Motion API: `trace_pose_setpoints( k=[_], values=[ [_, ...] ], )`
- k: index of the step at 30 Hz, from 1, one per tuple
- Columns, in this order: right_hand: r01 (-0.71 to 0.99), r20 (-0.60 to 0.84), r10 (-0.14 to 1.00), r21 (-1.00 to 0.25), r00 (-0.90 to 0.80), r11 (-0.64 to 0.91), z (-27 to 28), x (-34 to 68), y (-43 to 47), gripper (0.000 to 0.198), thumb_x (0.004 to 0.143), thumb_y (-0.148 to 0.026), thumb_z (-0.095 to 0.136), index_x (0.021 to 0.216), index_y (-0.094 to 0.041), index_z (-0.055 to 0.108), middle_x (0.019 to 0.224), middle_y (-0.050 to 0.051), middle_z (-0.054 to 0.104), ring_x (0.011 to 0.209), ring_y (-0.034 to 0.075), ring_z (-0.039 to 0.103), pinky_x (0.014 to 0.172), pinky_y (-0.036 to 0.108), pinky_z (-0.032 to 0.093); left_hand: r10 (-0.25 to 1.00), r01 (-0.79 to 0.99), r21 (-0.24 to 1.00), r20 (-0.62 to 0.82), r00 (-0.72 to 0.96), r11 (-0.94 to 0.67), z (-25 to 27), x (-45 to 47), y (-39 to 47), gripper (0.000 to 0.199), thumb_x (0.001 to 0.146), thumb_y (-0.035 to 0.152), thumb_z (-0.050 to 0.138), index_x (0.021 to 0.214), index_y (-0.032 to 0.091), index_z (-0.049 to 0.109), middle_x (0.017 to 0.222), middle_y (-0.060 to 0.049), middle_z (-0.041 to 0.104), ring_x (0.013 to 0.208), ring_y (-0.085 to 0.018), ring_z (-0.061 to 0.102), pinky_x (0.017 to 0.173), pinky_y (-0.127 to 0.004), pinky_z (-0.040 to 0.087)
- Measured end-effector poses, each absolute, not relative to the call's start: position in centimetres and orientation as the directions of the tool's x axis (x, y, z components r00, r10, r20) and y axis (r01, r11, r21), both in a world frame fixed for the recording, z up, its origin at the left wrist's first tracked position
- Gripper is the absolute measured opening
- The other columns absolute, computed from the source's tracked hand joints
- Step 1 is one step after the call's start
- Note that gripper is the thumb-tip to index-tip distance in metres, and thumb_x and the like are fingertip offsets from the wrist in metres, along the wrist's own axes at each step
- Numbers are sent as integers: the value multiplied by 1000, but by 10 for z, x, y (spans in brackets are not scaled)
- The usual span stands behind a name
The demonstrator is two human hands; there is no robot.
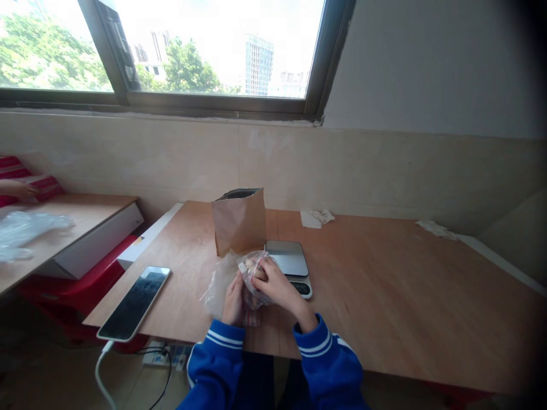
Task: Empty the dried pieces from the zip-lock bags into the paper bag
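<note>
My left hand (233, 299) is closed on the side of a clear plastic bag (252, 297) with a red line near its top. Tan and brown lumps show through the plastic; their kind is too small to tell. At the bag's top, my right hand (276, 283) is closed with bent fingers over the plastic and the lumps; whether it also grips one of them I cannot tell. Another crumpled clear bag (219, 287) lies just left of my hands. A kitchen scale (287, 257) sits right behind my right hand, its front partly covered. Behind the bags, a brown paper bag (240, 223) stands upright and open.
A phone (135, 304) with a white cable lies at the left of the wooden table (384, 296). White paper scraps (317, 218) rest near the wall. On a neighbouring table at the left lie plastic bags (29, 230), with another person's hand (17, 191) beyond. A red stool (81, 290) stands between.
</note>
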State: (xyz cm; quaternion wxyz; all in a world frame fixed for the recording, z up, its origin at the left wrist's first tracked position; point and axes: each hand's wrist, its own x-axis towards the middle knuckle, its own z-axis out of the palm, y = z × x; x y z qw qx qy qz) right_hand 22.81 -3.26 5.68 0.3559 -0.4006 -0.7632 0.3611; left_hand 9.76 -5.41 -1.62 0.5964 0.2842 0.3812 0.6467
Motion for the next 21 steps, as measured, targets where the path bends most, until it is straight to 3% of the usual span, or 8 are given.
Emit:
trace_pose_setpoints(
  k=[8, 15, 21],
  values=[
    [247, 331, 853, -858, -404, 450, 74, 232, -46, 38, 80, -14, 53, 116, -23, 55, 116, 5, 58, 110, 19, 55, 97, 35, 42, 975, -740, 672, -187, -118, 39, 0, 103, -57, 45, 86, 44, 52, 114, 11, 62, 115, -13, 67, 115, -27, 58, 102, -40, 42],
    [192, 331, 871, -888, -364, 418, 77, 233, -47, 36, 79, -16, 56, 114, -21, 57, 113, 5, 62, 105, 19, 58, 92, 33, 46, 976, -778, 621, -213, -53, 93, 3, 99, -58, 44, 85, 45, 51, 112, 12, 63, 109, -13, 69, 115, -30, 57, 101, -44, 42],
    [110, 369, 892, -906, -261, 408, 67, 232, -42, 40, 79, -20, 58, 119, -22, 55, 114, 5, 62, 104, 19, 60, 91, 32, 47, 973, -808, 581, -228, -46, 98, 1, 94, -56, 40, 88, 41, 47, 113, 12, 60, 103, -12, 71, 104, -27, 63, 97, -43, 46]
  ],
)
